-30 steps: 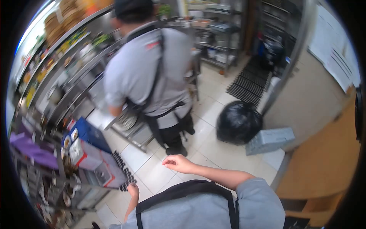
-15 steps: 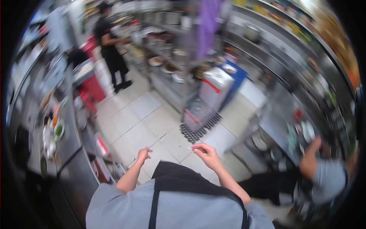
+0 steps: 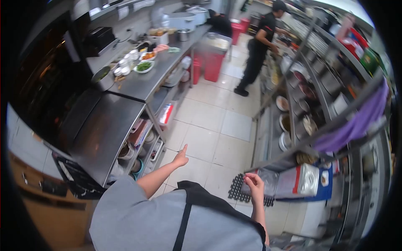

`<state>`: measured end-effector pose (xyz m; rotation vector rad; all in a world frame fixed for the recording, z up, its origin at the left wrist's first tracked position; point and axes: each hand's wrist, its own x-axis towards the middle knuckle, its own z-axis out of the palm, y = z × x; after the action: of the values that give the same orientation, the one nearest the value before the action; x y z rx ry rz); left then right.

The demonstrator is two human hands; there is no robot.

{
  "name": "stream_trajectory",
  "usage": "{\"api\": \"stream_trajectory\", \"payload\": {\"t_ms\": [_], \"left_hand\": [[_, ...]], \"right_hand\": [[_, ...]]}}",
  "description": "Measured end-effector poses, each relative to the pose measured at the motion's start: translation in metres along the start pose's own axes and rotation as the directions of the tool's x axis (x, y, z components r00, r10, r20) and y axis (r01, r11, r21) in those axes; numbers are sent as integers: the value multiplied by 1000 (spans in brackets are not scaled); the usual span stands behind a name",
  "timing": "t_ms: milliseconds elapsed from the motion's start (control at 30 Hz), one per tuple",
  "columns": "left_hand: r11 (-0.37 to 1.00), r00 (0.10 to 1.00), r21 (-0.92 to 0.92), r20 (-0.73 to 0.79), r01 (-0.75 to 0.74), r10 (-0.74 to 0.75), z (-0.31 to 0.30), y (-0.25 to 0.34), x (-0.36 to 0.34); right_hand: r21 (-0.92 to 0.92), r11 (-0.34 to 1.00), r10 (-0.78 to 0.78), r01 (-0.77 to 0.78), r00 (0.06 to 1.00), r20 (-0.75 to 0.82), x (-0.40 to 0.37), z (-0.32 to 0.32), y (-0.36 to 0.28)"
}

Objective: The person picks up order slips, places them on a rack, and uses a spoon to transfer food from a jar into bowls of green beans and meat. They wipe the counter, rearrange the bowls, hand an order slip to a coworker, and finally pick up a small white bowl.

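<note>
My left hand is held out over the tiled floor, with its index finger stretched forward and nothing visible in it. The metal counter stands to its left. My right hand is raised on the other side, thumb and fingertips pinched together. Whatever may sit between those fingertips is too small to make out. In view just beyond it are a black mat with holes and a clear plastic-wrapped package with a red stripe. Neither hand appears to touch any of these.
On the left counter are a bowl of chopped greens, white cups and a metal pot. Red bins stand farther along. A co-worker in black stands by the metal shelving. A purple cloth hangs at right.
My view has swung left, bringing the left counter closer. The small white thing seen at my right fingertips earlier is no longer distinguishable. My left index finger now points forward.
</note>
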<state>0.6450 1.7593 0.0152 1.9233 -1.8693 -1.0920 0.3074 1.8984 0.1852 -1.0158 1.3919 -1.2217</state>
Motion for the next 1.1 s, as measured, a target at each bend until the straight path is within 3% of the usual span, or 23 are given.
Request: {"api": "stream_trajectory", "payload": {"t_ms": [67, 167, 267, 333, 400, 467, 567, 633, 767, 800, 933, 1067, 1100], "left_hand": [[999, 989, -48, -148, -3, -4, -5, -10, 2], [973, 949, -172, -247, 155, -194, -16, -49, -11], [948, 900, -201, -315, 247, -301, -32, -82, -14], [884, 838, -292, -312, 364, -448, -40, -100, -5], [881, 821, -279, -335, 382, -463, -52, -108, 17], [879, 804, -259, -361, 401, -473, -78, -108, 43], [934, 837, -344, -480, 94, -261, -112, -86, 97], [958, 821, -281, -531, 65, -211, -130, -78, 145], [945, 831, -301, -553, -128, -64, -181, -22, 215], [948, 824, -294, -562, -126, -65, -195, -13, 229], [947, 846, -313, -522, -75, -106, -230, -3, 277], [922, 730, -375, -656, -95, -191, -236, -40, 316], [824, 714, -555, -623, -114, -320, -242, -46, 323]], "right_hand": [[27, 999, 27, -29, 997, 68, 39, 9, -6], [-103, 987, -79, 120, 938, 338, 107, 50, -26], [-97, 979, -117, 181, 882, 457, 156, 95, -36], [-108, 958, -180, 266, 849, 496, 184, 122, -45], [-162, 843, -343, 513, 745, 573, 212, 148, -64], [-161, 794, -410, 586, 712, 570, 242, 168, -73], [-153, 739, -481, 656, 674, 561, 297, 193, -75], [-141, 746, -482, 651, 673, 561, 332, 203, -72], [-271, 783, -344, 560, 752, 562, 389, 221, -66], [-332, 788, -273, 518, 778, 566, 405, 227, -66], [-325, 789, -285, 522, 779, 559, 477, 253, -67], [-270, 825, -280, 497, 774, 568, 549, 276, -78], [-238, 844, -267, 481, 761, 592, 570, 283, -79]]}}
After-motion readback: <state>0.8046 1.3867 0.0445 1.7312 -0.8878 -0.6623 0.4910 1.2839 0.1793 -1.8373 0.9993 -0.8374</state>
